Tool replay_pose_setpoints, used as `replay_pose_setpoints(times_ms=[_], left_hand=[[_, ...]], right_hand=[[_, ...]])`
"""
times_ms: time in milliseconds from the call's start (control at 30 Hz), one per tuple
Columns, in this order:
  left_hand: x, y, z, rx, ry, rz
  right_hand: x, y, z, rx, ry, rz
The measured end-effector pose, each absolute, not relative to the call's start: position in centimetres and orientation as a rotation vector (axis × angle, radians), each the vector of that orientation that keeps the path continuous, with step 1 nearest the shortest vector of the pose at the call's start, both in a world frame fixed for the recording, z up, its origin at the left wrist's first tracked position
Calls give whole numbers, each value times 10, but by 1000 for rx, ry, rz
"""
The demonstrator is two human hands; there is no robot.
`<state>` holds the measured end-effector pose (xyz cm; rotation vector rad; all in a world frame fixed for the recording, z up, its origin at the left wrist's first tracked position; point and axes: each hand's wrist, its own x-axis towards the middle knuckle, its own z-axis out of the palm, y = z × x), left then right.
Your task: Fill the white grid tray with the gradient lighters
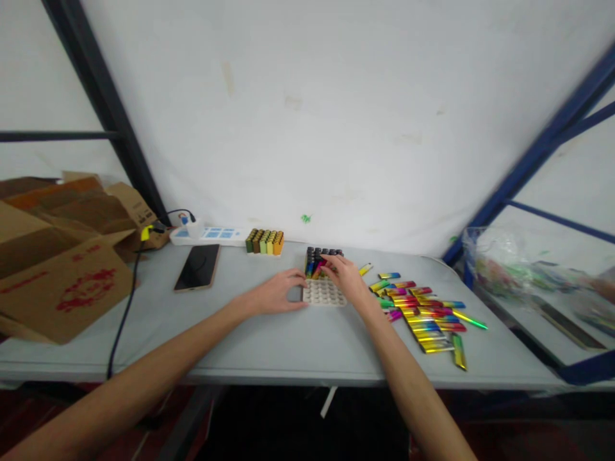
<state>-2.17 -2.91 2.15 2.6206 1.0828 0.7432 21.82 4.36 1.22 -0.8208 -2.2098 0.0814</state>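
Note:
A white tray (323, 292) with rows of holes lies mid-table. Its far rows hold upright lighters (324, 252) with dark tops, and the near rows of holes are bare. My left hand (281, 291) holds the tray's left side, thumb at the near corner and fingers farther up. Over the tray's right half, my right hand (344, 275) is closed in a pinch on a pink-red lighter (321, 266) at the front of the filled rows. My fingers partly hide that lighter. To the right spreads a loose pile of shiny multicoloured lighters (423, 314).
Behind to the left stands a filled block of green and yellow lighters (265, 241). A phone (197, 267), a power strip (216, 235) and an open cardboard box (67, 282) are farther left. A black cable (129, 301) crosses the table. Plastic bags (504, 262) lie at right.

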Motion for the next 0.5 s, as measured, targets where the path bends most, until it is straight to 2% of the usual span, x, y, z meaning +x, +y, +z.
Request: replay_pose_setpoints(times_ms=[300,500], left_hand=[[-22,-29,21,2643,1093,728],[-23,-27,20,2633,1045,748]], right_hand=[[208,30,22,-901,-2239,77],[252,49,33,-1126,-1999,5]])
